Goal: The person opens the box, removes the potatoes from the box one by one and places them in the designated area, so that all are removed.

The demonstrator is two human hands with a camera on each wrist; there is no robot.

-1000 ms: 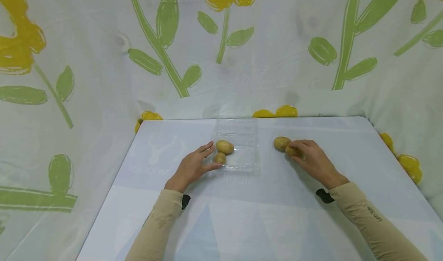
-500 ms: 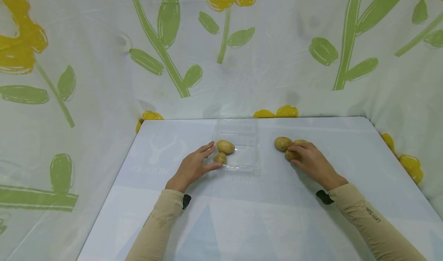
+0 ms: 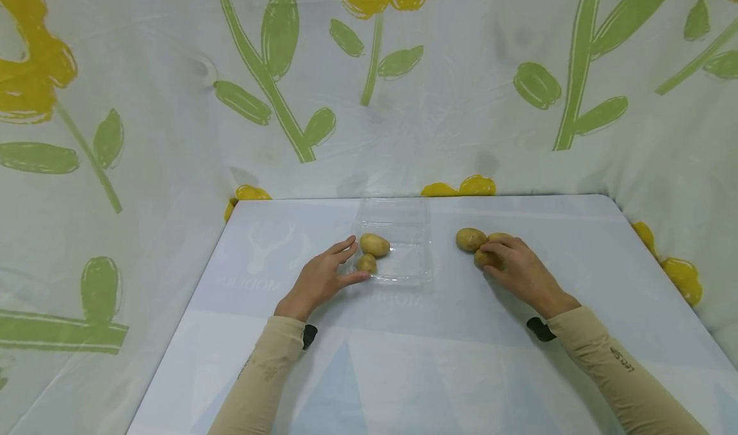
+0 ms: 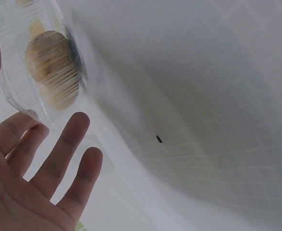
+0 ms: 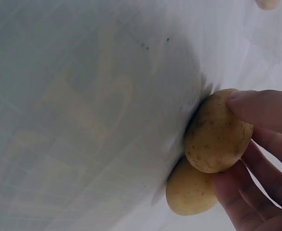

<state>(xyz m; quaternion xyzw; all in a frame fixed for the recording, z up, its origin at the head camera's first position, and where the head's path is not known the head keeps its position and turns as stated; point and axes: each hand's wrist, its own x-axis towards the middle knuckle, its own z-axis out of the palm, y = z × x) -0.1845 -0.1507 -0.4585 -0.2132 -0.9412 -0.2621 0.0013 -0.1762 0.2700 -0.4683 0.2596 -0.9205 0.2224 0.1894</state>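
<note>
A clear plastic clamshell box [image 3: 406,278] lies with its lid raised at the table's back. Inside, on its left side, are a larger potato [image 3: 375,245] and a smaller potato [image 3: 366,264]. My left hand [image 3: 323,278] spreads its fingers along the box's left side, thumb by the front rim. In the left wrist view, two potatoes [image 4: 49,57] show through the box wall [image 4: 18,91]. To the right, my right hand [image 3: 521,271] pinches a potato [image 5: 218,132] between thumb and fingers, low at the table. Touching it is another potato [image 5: 191,187].
Beside the right hand lie a potato [image 3: 471,239] and a partly hidden potato [image 3: 498,236]. The white table [image 3: 398,358] ends at a flower-patterned curtain [image 3: 403,134] behind and at both sides.
The right hand has moved slightly nearer me, and a potato behind its fingers has come into view. The left hand and the box have stayed put.
</note>
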